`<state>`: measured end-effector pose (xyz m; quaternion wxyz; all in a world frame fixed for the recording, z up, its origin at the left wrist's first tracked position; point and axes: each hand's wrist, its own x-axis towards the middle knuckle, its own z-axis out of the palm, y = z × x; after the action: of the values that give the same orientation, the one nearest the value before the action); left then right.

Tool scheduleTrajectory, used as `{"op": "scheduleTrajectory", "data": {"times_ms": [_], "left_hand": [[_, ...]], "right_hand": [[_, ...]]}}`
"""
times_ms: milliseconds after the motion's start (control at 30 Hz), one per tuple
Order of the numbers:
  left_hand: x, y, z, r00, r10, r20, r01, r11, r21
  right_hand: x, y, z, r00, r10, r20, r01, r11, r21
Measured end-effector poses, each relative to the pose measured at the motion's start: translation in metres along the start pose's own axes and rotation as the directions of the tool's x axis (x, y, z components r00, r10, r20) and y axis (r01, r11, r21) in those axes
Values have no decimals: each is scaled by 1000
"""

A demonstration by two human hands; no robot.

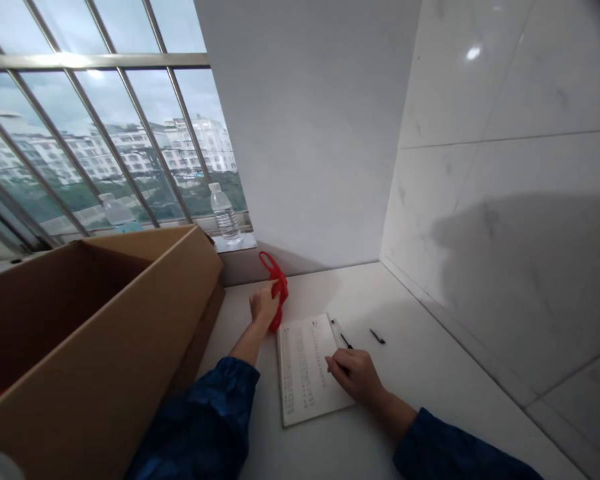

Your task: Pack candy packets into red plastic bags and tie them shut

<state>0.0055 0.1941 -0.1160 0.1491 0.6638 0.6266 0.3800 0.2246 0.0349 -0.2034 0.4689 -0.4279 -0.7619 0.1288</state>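
Note:
My left hand point(264, 305) grips a crumpled red plastic bag point(277, 287) at the back of the white counter point(380, 300). Part of the bag is hidden behind my fingers. My right hand point(355, 377) rests over the lower right edge of an open notebook point(303, 370), whose page carries columns of small printed or written lines. A slim white and black pen point(341, 335) seems to be held in my right hand, its far end pointing up past the page. A small black pen cap point(377, 337) lies on the counter to the right of the notebook.
A large open cardboard box point(110, 320) stands to my left, close to my left arm. Two plastic water bottles point(224, 213) stand by the barred window point(95, 133). White walls meet the counter at the back and right, with marble-like tiles point(500, 200) on the right.

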Motion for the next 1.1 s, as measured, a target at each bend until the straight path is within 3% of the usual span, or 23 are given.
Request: {"op": "scheduleTrajectory", "data": {"times_ms": [133,233,433,567,667,867,1100], "left_hand": [[-8,-7,-32,999,48,14,-45,978,-206],[-23,2,-48,980,146,134,-90,930,-357],[-55,22,-45,892,308,330,-100,848,-520],[-65,22,-46,842,346,413,-97,852,-515],[-65,18,-53,832,320,453,-81,878,-471],[-59,10,-66,854,262,450,-81,920,-383],[-50,-10,-76,881,267,390,-160,945,-283]], "right_hand": [[7,-4,-3,999,41,-13,-40,999,31],[29,-11,-11,995,92,-39,-89,994,64],[94,-30,-22,975,199,-95,-187,975,119],[109,-33,-15,972,225,73,-232,967,105],[104,-31,-13,962,223,158,-245,960,134],[99,-31,-25,959,225,170,-241,967,80],[98,-25,-35,959,221,180,-233,971,49]]}}
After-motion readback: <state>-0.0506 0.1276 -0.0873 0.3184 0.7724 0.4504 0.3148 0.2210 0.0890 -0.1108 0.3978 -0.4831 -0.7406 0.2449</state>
